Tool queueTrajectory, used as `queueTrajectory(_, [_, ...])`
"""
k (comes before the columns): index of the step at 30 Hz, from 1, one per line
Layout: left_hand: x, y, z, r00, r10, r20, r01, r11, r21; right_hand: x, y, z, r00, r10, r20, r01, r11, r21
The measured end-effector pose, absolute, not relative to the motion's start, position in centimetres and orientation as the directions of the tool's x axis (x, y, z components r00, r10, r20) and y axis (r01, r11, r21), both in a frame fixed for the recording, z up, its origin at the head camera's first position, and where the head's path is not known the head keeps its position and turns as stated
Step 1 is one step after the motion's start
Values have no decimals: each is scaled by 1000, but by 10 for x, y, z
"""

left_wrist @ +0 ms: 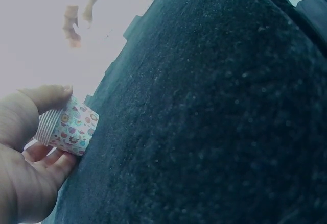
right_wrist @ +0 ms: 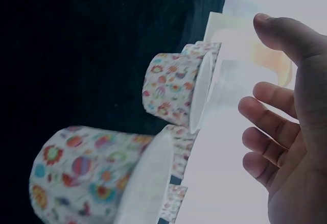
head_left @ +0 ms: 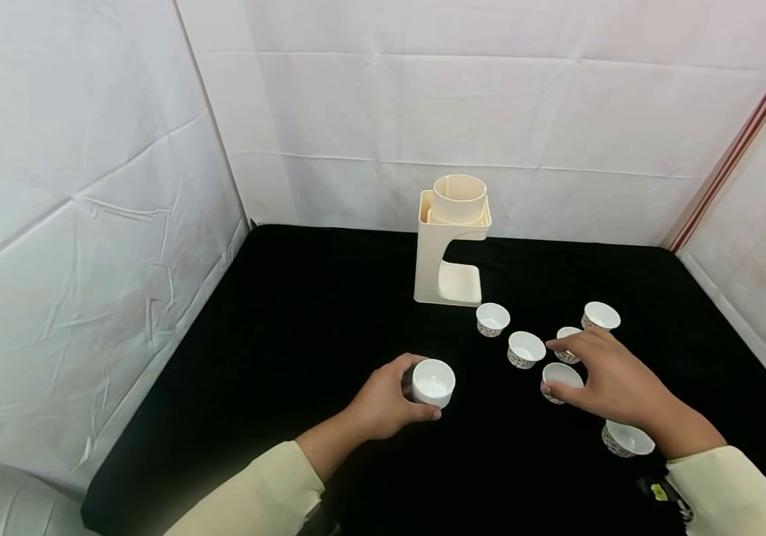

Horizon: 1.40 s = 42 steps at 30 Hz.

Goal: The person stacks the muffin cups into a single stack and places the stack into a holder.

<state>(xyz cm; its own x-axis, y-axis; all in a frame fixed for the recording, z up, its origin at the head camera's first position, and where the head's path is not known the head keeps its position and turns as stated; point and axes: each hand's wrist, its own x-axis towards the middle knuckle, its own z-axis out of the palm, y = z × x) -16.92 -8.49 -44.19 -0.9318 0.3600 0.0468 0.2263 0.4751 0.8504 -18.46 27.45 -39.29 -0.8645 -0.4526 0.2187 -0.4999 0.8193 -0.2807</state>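
Observation:
My left hand [head_left: 385,398] grips a small stack of nested paper baking cups [head_left: 433,383] between thumb and fingers, low over the black cloth. In the left wrist view, several white rims show on this stack [left_wrist: 69,127], above a floral print. The right hand [head_left: 613,380] hovers over loose floral cups, thumb and fingers spread apart with nothing between them. Under its fingers are one cup [head_left: 562,378] near the thumb and another cup [head_left: 566,350] near the index finger. In the right wrist view, the hand [right_wrist: 291,117] stands above the cups [right_wrist: 173,89].
A cream plastic stand with a round holder on top [head_left: 431,260] stands at the back. More cups stand about: one before the stand [head_left: 493,320], one to its right [head_left: 526,351], one farther right [head_left: 601,316] and one beneath the right wrist [head_left: 627,439]. White cloth walls [head_left: 383,112] enclose the table.

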Motion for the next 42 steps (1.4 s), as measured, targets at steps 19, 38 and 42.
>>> queueTrajectory(19, [-170,-84,-442,-929,367,51,230,464,855,-167,318,-401,-909,-385,158,-414,874,-256])
queueTrajectory(38, [-169,-85,-441,-930,366,36,214,461,861,-146,340,-409,-921,-370,124,-389,887,-248])
queueTrajectory(42, [-169,-86,-441,-930,366,29,208,462,862,-142,342,-410,-935,-345,83,-355,903,-241])
